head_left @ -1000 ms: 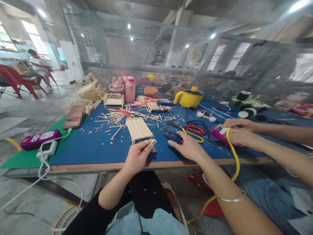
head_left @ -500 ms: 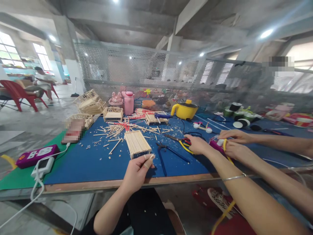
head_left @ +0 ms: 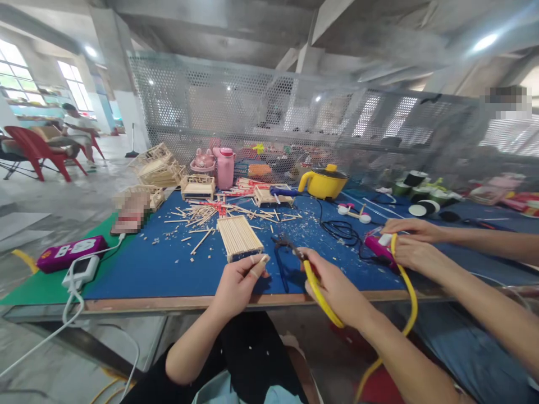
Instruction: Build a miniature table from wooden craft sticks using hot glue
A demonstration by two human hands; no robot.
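My left hand (head_left: 236,283) is closed in a pinch near the table's front edge, with a small pale piece (head_left: 264,259) between thumb and fingertips. Just beyond it lies a small panel of wooden sticks (head_left: 239,235). My right hand (head_left: 332,283) is wrapped round a yellow-handled tool (head_left: 315,283), whose dark metal end points left. That end is beside the blue-handled pliers (head_left: 281,269), which lie on the blue mat. Loose sticks (head_left: 202,214) and small scraps are scattered behind the panel.
Small wooden frames (head_left: 197,186), a pink bottle (head_left: 225,168) and a yellow pot (head_left: 326,184) stand at the back. A phone (head_left: 132,213) and purple power strip (head_left: 72,252) lie left. At right, another person's hands (head_left: 415,249) hold a purple object (head_left: 379,247).
My right hand has lifted the yellow-handled tool from the mat and brought it back towards me and left. My left hand keeps its pinch. The view has shifted slightly.
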